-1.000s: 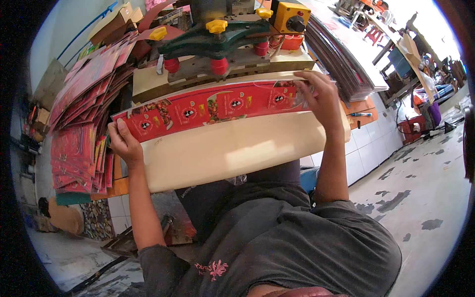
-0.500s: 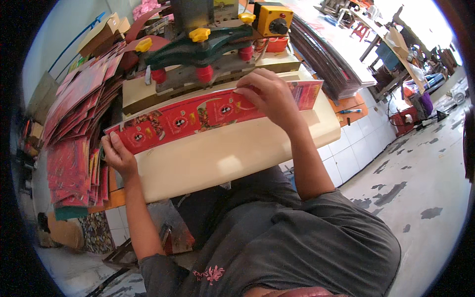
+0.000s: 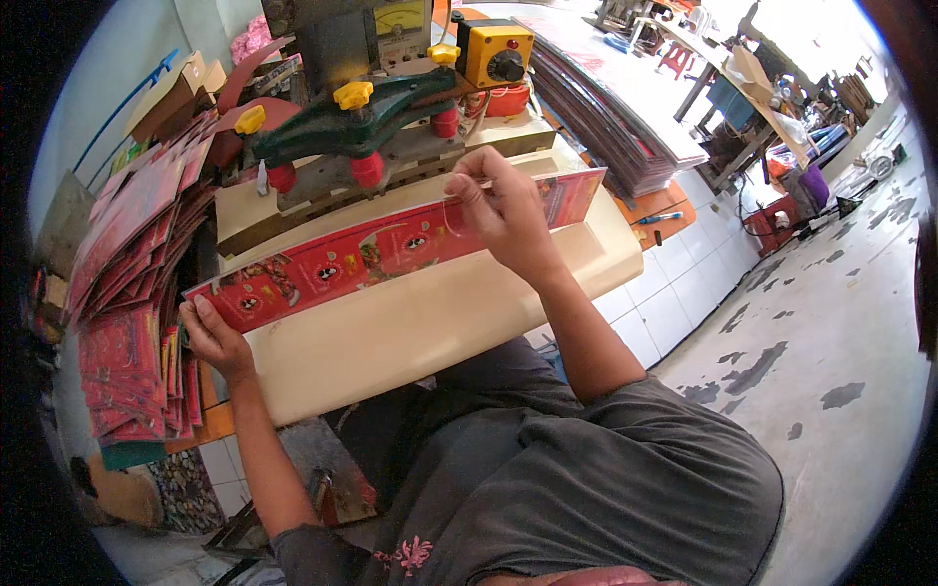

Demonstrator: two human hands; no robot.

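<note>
A long red printed sheet (image 3: 337,256) with food pictures and a glossy clear plastic cover stands tilted along the back of a cream padded work surface (image 3: 430,322). At its lower left corner, my left hand (image 3: 217,337) is closed on the sheet, thumb in front. My right hand (image 3: 503,210) is raised in front of the sheet's right half, thumb and forefinger pinched together near its upper edge. A faint, thin clear plastic strip (image 3: 448,217) seems to hang from that pinch. The palm hides part of the print.
Behind the sheet stands a press machine with a green bracket (image 3: 376,117), yellow knobs and a yellow control box (image 3: 495,53). Stacked red printed sheets (image 3: 122,356) lie at left. A tall pile of flat sheets (image 3: 625,127) and a blue pen (image 3: 660,218) are at right.
My right hand has lifted slightly from the sheet's top edge, its fingers now pinched higher. My left hand keeps its hold on the left end. The whole view has shifted a little.
</note>
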